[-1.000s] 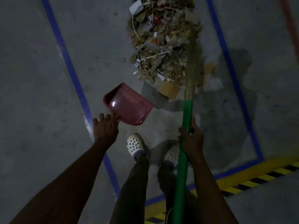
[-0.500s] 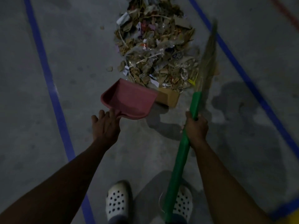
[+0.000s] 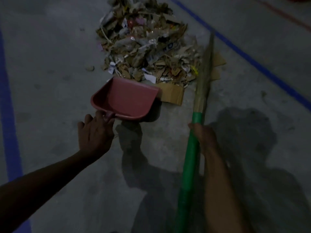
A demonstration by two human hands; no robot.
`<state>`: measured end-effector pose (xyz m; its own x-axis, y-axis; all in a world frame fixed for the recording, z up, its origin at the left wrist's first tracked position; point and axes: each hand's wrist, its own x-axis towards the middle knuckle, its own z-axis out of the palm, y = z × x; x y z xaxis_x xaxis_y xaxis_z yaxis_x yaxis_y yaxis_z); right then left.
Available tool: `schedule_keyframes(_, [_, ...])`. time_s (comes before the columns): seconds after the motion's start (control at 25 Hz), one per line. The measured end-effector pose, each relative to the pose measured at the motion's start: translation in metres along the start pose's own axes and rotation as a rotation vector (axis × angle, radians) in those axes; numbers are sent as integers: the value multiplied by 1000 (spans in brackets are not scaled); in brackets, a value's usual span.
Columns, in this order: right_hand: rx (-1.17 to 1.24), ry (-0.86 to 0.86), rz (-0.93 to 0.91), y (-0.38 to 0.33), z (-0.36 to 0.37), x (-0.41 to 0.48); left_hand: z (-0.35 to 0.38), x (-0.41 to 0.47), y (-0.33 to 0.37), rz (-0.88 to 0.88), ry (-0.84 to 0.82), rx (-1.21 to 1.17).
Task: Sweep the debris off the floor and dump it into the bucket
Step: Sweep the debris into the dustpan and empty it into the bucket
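Note:
A heap of debris [image 3: 148, 46], torn cardboard, paper scraps and plastic wrappers, lies on the grey concrete floor at top centre. A pink dustpan [image 3: 127, 100] sits with its front lip at the near edge of the heap. My left hand [image 3: 95, 133] grips the dustpan's short handle from behind. My right hand [image 3: 204, 137] grips the green handle of a broom [image 3: 189, 165]. The broom's straw bristles [image 3: 205, 69] reach along the right side of the heap. No bucket is in view.
A flat cardboard piece [image 3: 173, 95] lies just right of the dustpan; more cardboard [image 3: 218, 64] shows behind the bristles. Blue tape lines run along the floor at the left [image 3: 8, 115] and diagonally at the upper right [image 3: 252, 61]. Shadows cover the floor near me.
I have stepped closer to the heap; my feet have dropped out of view. The dustpan came down to the heap's near edge, and the broom swung to the heap's right side.

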<state>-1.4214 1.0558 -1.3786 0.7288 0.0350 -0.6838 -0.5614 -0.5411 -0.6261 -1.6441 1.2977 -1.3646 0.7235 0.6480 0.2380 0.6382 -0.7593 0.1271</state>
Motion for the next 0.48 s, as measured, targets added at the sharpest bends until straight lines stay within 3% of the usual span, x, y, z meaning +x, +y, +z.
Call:
schedule_keyframes(0.08, [106, -36, -48, 1, 2, -2, 1, 8, -7, 69, 85, -31])
schedule_keyframes(0.2, [249, -20, -129, -12, 14, -29, -6, 14, -11, 86, 74, -46])
schedule_keyframes(0.32, [226, 8, -133, -21, 9, -69, -24, -6, -3, -5, 46, -107])
schedule_keyframes(0.48, [181, 119, -317, -32, -16, -67, -24, -4, -19, 3, -16, -108])
